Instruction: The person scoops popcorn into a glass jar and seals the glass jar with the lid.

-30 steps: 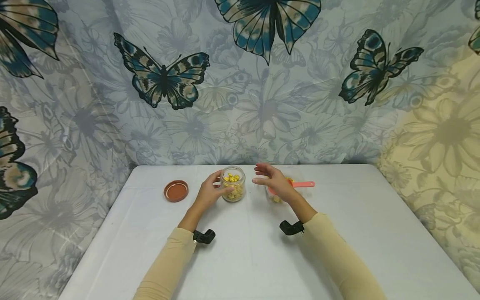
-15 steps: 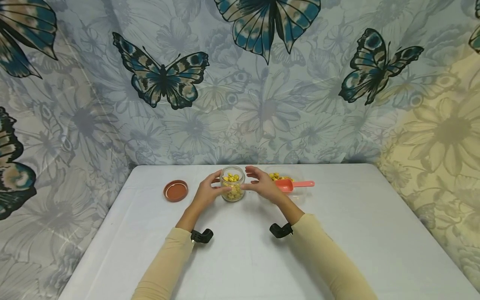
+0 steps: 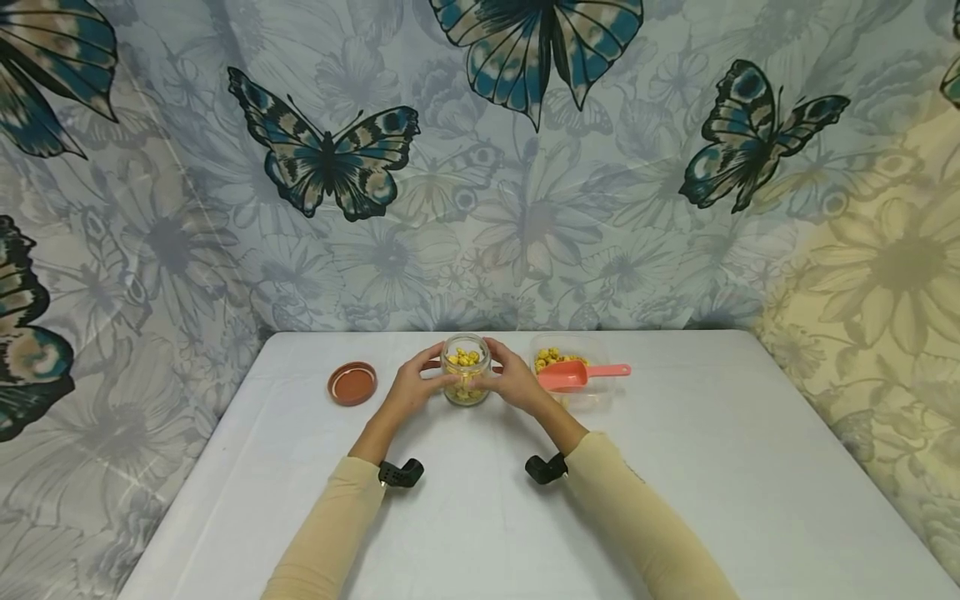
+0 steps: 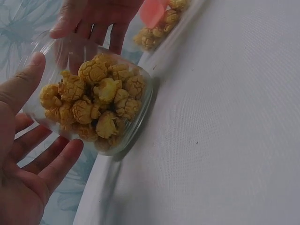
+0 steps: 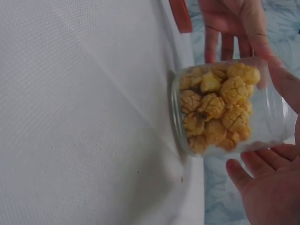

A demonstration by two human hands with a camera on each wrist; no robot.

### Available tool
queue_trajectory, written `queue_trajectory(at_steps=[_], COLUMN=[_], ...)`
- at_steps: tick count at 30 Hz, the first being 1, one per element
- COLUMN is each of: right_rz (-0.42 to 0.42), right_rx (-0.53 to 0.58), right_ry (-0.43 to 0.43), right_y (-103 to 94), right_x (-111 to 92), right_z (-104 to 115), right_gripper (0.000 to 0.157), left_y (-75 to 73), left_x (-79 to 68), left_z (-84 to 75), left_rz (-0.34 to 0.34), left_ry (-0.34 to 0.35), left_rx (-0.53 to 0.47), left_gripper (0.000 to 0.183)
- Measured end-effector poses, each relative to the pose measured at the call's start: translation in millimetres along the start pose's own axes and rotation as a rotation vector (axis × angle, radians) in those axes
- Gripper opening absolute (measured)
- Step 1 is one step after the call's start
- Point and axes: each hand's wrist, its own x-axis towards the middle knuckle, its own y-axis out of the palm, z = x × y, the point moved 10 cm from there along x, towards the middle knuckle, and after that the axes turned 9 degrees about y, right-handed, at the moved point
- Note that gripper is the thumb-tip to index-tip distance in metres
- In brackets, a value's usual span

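Observation:
A clear glass jar (image 3: 467,393) stands upright and uncovered on the white table, partly filled with yellow popcorn (image 4: 93,96). My left hand (image 3: 408,390) holds the jar's left side, thumb in front and fingers behind. From the right, my right hand (image 3: 517,385) holds the same jar, its thumb across the front near the left thumb. In the right wrist view the right thumb (image 5: 285,84) lies along the upper glass, while the other fingers are on the far side. A brown lid (image 3: 352,383) lies left of the left hand, inner side up.
Right of the jar is a clear plastic container (image 3: 592,402) with more popcorn (image 3: 551,357). A pink scoop (image 3: 573,375) lies across it, handle pointing right. Behind the table's far edge hangs a butterfly-patterned cloth (image 3: 525,250).
My right hand has moved left from over the plastic container to the jar and taken hold of it, uncovering the scoop. The left hand stays at the jar, which has not visibly moved.

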Motion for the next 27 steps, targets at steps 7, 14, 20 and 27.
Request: queue_trajectory(at_steps=[7,14,20,27], right_rz=[-0.026,-0.076,-0.088,-0.092], right_rx=[-0.014,-0.043,-0.043,-0.042], right_ry=[0.011,0.024,-0.017,-0.016], right_y=[4.6,4.0,3.0,3.7], right_x=[4.2,4.9,3.6,4.7], right_z=[-1.1,-1.8,-0.8,-3.0], right_gripper=[0.089,0.090,0.084,0.084], left_y=[-0.5,-1.1,1.2,-3.7], left_x=[-0.2,0.5,1.1,0.0], left_z=[5.8,4.5,2.7,1.6], left_rz=[0.013,0.048,0.068,0.057], left_ry=[-0.026,-0.026,-0.020,-0.049], left_rx=[0.006,-0.028,-0.055,-0.035], left_gripper=[0.071,0.067,0.067,0.072])
